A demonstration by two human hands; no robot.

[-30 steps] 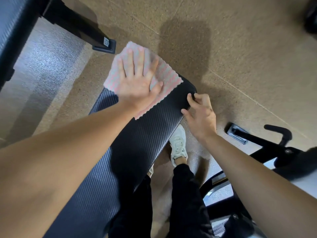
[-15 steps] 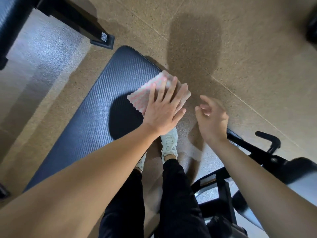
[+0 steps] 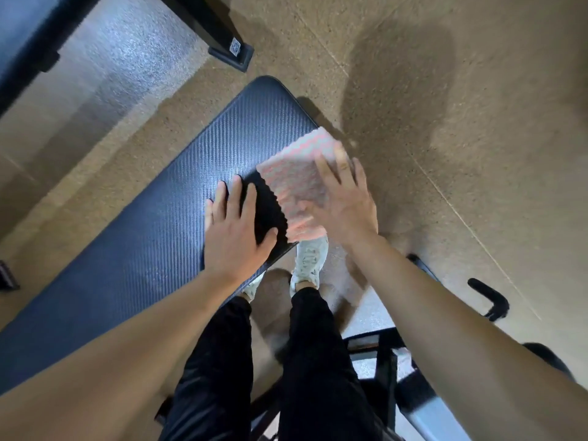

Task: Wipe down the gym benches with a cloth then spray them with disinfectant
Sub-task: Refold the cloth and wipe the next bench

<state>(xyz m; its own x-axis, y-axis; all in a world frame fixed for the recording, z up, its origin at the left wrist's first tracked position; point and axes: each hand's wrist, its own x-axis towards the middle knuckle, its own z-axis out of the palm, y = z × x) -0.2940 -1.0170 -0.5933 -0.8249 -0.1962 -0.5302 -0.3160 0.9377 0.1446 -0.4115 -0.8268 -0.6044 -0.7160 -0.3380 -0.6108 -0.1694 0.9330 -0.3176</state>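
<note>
The black padded gym bench (image 3: 152, 237) runs diagonally from lower left to upper middle. A pink and white cloth (image 3: 294, 181) lies on its right edge, partly hanging over the side. My right hand (image 3: 345, 203) rests on the cloth's right part with fingers stretched out, slightly blurred. My left hand (image 3: 237, 232) lies flat on the bare pad just left of the cloth, fingers spread, not touching it. No spray bottle is in view.
A black frame foot (image 3: 230, 55) of another bench stands on the floor at the top. A black machine with a curved handle (image 3: 490, 300) sits at the lower right. My legs and white shoes (image 3: 310, 259) stand against the bench's right side.
My left hand wiped the cloth from the far end to the bench's right edge, then let it go and slid left. My right hand moved in onto the cloth.
</note>
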